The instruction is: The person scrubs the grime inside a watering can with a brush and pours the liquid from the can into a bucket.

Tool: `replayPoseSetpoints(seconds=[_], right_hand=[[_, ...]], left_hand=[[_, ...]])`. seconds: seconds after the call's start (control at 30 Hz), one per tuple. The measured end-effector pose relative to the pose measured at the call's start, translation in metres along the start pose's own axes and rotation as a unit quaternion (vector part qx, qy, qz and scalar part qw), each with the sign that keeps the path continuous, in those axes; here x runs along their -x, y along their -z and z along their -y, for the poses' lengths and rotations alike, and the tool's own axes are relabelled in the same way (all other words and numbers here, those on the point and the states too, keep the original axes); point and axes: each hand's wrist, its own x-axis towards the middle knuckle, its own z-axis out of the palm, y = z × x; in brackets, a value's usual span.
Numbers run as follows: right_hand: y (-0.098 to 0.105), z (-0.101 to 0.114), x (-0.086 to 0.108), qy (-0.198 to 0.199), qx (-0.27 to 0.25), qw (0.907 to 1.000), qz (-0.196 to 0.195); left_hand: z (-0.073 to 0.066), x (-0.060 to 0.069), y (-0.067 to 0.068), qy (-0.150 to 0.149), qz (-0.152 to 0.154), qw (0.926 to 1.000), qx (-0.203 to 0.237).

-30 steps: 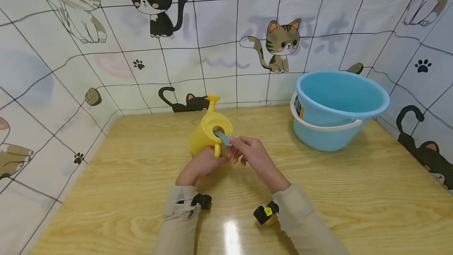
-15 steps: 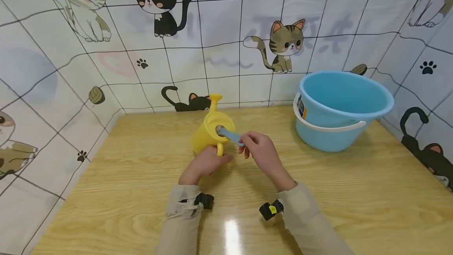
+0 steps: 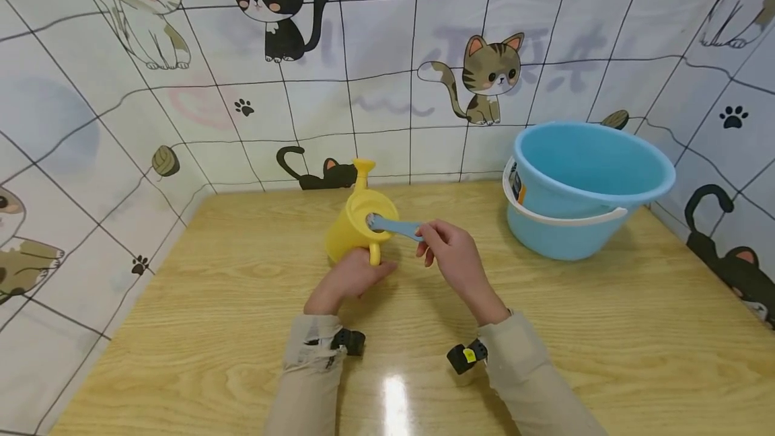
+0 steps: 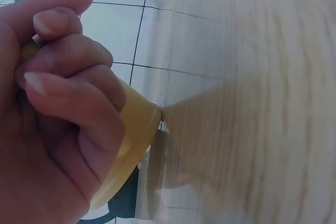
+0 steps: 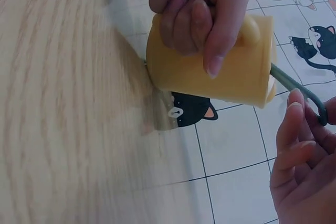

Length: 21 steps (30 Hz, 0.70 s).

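Observation:
A yellow watering can (image 3: 349, 229) stands tilted on the wooden table, its round opening facing the person. My left hand (image 3: 353, 277) curls its fingers round the can's handle; in the left wrist view that hand (image 4: 63, 103) covers much of the can (image 4: 137, 129). Between thumb and fingertips, my right hand (image 3: 455, 258) pinches the end of a blue tool (image 3: 396, 226). The tool's other end sits at the can's opening. The right wrist view has the tool (image 5: 294, 85) reaching into the can (image 5: 210, 72), with the right hand (image 5: 307, 161) at its curved end.
At the right back of the wooden table (image 3: 242, 355) stands a light blue bucket (image 3: 560, 237) with a white handle (image 3: 563, 221). Behind the table hangs a white gridded covering (image 3: 375, 106) with cat drawings, which also runs along both sides.
My right hand has moved to the right with the tool, and more of the tool shows outside the opening. The left hand keeps its grip on the can, which has barely shifted.

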Motion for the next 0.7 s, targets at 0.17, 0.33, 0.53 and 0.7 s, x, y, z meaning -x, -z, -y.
replayPoseSetpoints(seconds=[0.17,0.33,0.53,0.7], right_hand=[[0.001,-0.019,-0.008,-0.008,-0.011,0.9999,0.004],[-0.004,-0.028,-0.009,0.006,0.002,1.0000,-0.003],[-0.012,-0.028,-0.007,0.031,0.023,0.9992,-0.012],[-0.011,-0.027,-0.006,0.039,0.013,0.9989,-0.023]], left_hand=[[-0.001,0.000,-0.001,-0.001,0.001,1.0000,-0.003],[-0.003,0.000,-0.002,-0.003,0.000,0.9997,-0.023],[-0.005,-0.001,-0.005,-0.016,0.004,0.9989,-0.043],[-0.004,-0.001,-0.004,-0.010,0.003,0.9993,-0.037]])
